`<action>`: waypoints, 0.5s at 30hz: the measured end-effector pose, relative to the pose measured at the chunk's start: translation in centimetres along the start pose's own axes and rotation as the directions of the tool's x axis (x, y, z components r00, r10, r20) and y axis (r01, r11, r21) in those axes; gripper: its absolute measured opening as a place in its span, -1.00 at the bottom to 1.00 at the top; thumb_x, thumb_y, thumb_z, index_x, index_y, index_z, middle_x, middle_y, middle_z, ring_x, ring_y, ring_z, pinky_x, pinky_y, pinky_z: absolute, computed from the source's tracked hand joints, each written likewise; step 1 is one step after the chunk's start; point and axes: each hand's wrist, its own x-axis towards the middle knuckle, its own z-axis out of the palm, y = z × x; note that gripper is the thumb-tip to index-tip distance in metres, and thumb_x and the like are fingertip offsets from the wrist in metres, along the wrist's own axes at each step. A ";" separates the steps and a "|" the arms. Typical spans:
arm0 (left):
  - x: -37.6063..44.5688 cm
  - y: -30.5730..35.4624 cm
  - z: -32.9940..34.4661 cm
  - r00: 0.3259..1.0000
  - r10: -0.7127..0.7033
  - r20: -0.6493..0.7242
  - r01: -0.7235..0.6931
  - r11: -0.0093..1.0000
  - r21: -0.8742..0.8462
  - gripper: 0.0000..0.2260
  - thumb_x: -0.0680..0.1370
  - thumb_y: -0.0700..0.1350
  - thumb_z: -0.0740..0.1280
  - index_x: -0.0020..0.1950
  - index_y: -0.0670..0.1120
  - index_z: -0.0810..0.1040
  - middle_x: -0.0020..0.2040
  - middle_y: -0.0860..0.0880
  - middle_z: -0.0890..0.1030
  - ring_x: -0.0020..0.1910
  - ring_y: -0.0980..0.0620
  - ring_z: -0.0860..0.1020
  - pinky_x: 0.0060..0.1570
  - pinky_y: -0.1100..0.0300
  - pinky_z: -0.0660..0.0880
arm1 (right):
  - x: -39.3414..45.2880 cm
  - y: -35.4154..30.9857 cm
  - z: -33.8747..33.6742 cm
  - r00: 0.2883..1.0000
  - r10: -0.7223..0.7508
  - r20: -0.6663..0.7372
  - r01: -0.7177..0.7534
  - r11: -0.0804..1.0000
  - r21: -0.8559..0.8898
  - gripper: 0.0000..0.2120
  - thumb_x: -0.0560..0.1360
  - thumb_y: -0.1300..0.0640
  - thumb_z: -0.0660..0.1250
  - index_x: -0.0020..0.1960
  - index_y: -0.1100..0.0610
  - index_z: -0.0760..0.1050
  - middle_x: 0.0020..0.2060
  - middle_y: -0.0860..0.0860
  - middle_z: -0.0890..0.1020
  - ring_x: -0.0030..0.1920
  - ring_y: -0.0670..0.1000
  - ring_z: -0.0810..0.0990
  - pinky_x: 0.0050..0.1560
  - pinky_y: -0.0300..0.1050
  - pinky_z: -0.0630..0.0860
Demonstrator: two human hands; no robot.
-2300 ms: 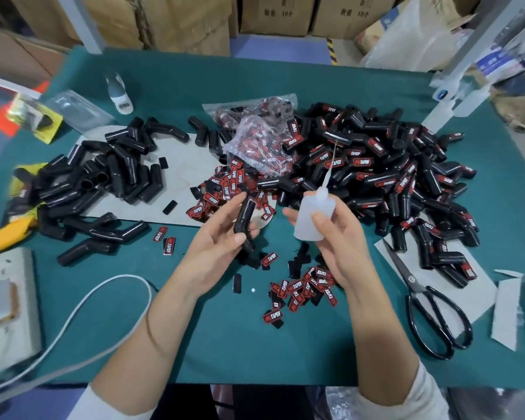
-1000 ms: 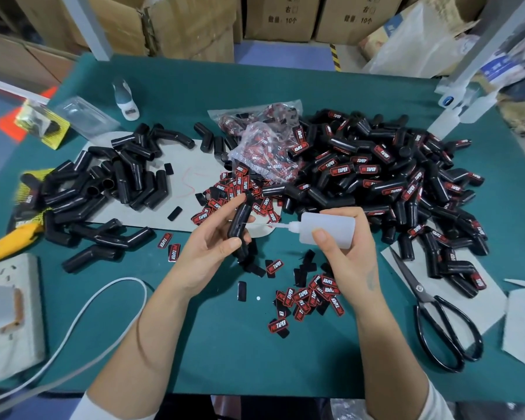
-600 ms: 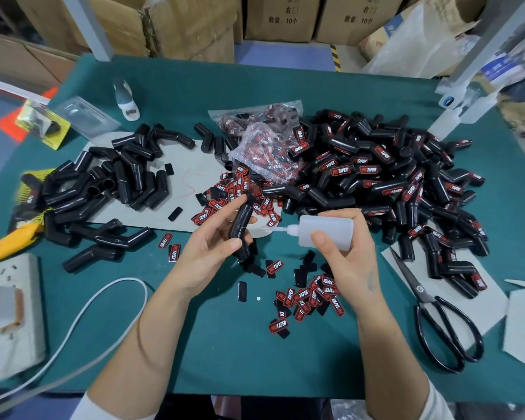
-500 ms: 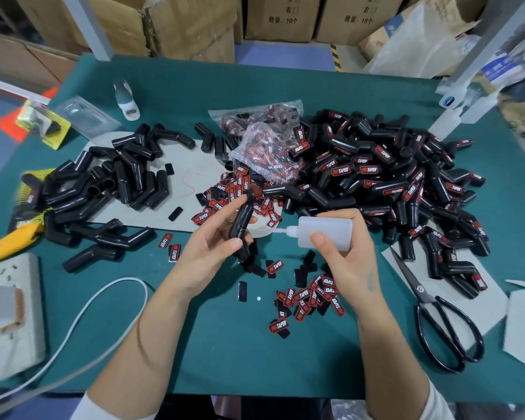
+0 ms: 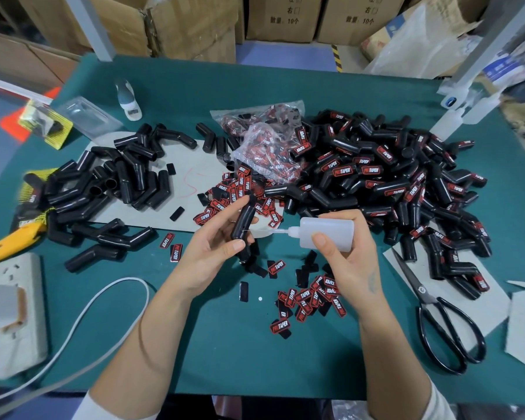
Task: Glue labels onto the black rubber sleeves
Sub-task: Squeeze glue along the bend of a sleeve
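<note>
Applying glue: the left hand (image 5: 212, 253) grips one black sleeve (image 5: 243, 219) upright above the table (image 5: 225, 344), while the right hand (image 5: 346, 256) clasps the glue bottle (image 5: 328, 234), nozzle against the sleeve. Advise a light squeeze, a small bead only, sleeve held steady.

The white plastic glue bottle (image 5: 328, 232) (upright earlier) now lies sideways, its needle tip at the black rubber sleeve (image 5: 243, 221).
</note>
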 end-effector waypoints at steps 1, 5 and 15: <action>0.0 0.0 0.0 1.000 0.000 0.000 0.000 1.000 0.001 -0.43 0.57 -0.09 0.45 0.59 0.11 0.45 0.24 0.02 0.61 0.08 -0.06 0.59 0.18 0.13 0.52 | 0.0 0.0 0.0 1.000 0.000 -0.003 0.000 1.000 0.001 -0.76 0.51 -0.12 0.46 0.13 -0.22 0.51 0.06 -0.15 0.65 0.00 -0.11 0.64 -0.10 -0.30 0.55; 0.0 0.0 0.0 1.000 0.000 0.001 0.000 1.000 0.003 -0.39 0.57 0.06 0.53 0.59 0.10 0.44 0.25 0.03 0.61 0.09 -0.06 0.59 0.19 0.13 0.52 | 0.0 -0.1 0.0 1.000 0.001 -0.005 -0.001 1.000 -0.005 -0.76 0.50 -0.12 0.46 0.12 -0.22 0.51 0.04 -0.16 0.65 -0.03 -0.14 0.64 -0.13 -0.34 0.54; 0.0 -0.2 -0.1 1.000 -0.003 -0.007 0.003 1.000 0.016 -0.37 0.56 0.07 0.53 0.61 0.08 0.42 0.27 0.03 0.60 0.10 -0.04 0.61 0.22 0.13 0.52 | -0.1 -0.2 0.0 1.000 -0.002 0.005 0.002 1.000 -0.011 -0.76 0.50 -0.12 0.46 0.13 -0.22 0.51 0.04 -0.16 0.65 -0.01 -0.10 0.65 -0.12 -0.30 0.56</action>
